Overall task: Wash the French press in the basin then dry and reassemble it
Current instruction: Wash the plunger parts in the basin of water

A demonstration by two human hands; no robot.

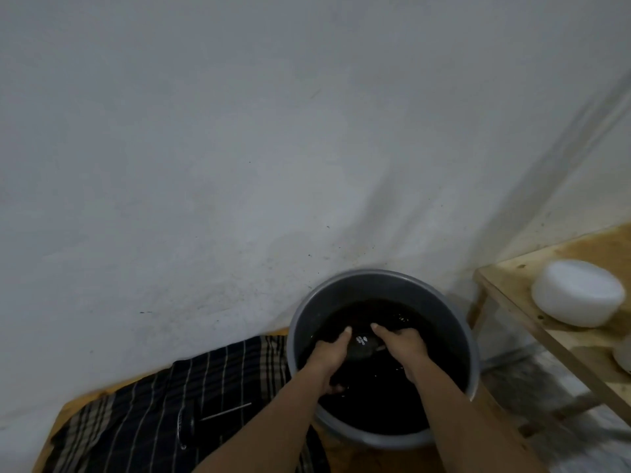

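Note:
A grey round basin [382,285] holds dark water. Both hands are in it. My left hand [329,353] and my right hand [401,344] grip a dark French press body [363,346] from either side, with a small white print showing on it between the thumbs. Most of the press is under the water and hard to make out. On the striped cloth to the left lies the plunger [208,419], a thin metal rod with a dark disc end.
A dark striped cloth [143,404] covers a wooden surface left of the basin. At the right stands a low wooden table [532,322] with a white round container [577,291]. A white sheet wall rises behind everything.

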